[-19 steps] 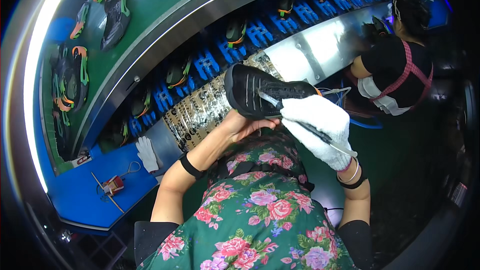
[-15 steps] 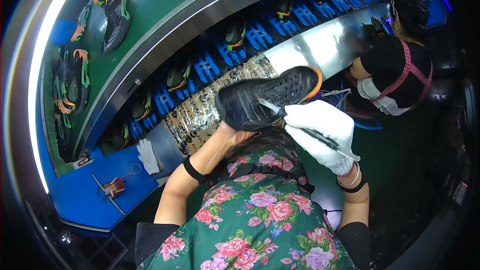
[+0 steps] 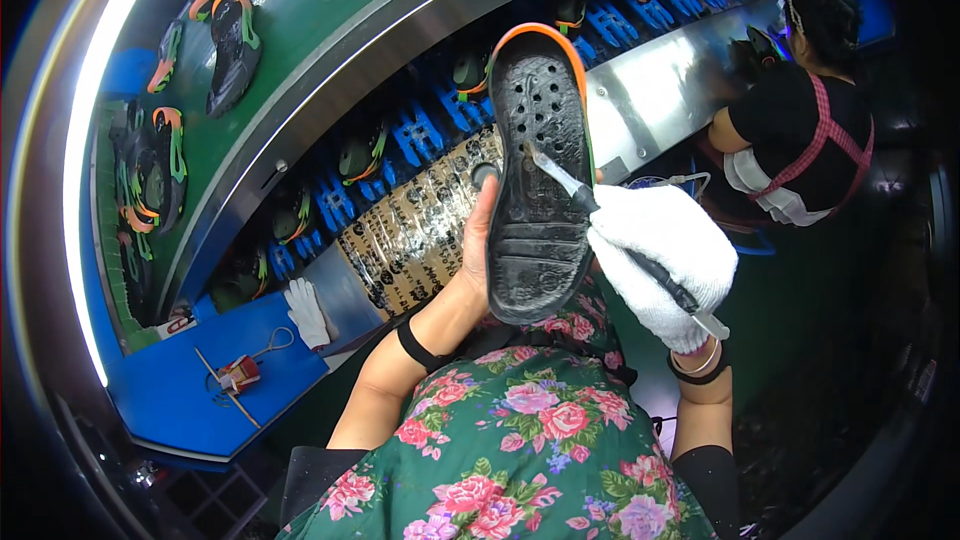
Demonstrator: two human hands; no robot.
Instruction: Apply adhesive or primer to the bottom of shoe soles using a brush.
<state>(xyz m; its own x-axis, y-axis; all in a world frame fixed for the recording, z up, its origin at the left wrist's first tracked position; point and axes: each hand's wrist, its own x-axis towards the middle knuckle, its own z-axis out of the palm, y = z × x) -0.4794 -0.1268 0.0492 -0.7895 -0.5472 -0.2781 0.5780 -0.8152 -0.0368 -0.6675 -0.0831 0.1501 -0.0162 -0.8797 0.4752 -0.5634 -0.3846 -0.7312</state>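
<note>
In front of me a black shoe sole (image 3: 540, 200) stands nearly upright, its holed end with an orange rim pointing away. The surface facing me looks wet and glossy. My bare left hand (image 3: 478, 240) grips it from behind, thumb along its left edge; most of the fingers are hidden behind it. My right hand (image 3: 662, 262), in a white knitted glove, is closed around a slim brush (image 3: 563, 180) with a dark handle. The brush tip touches the sole just below the holes, and the handle's rear end sticks out near my wrist.
Several blue holders (image 3: 415, 140) carry shoes along a line beyond the sole. More shoe parts (image 3: 233, 50) lie on the green belt at upper left. A blue side table (image 3: 170, 390) holds a small red container (image 3: 240, 374) beside a white glove (image 3: 306, 313). A co-worker (image 3: 790, 130) sits at right.
The sole has turned from lying slantwise to nearly upright, its orange-rimmed end swinging up and left. The brush tip now sits nearer the holes. My right hand has shifted slightly right.
</note>
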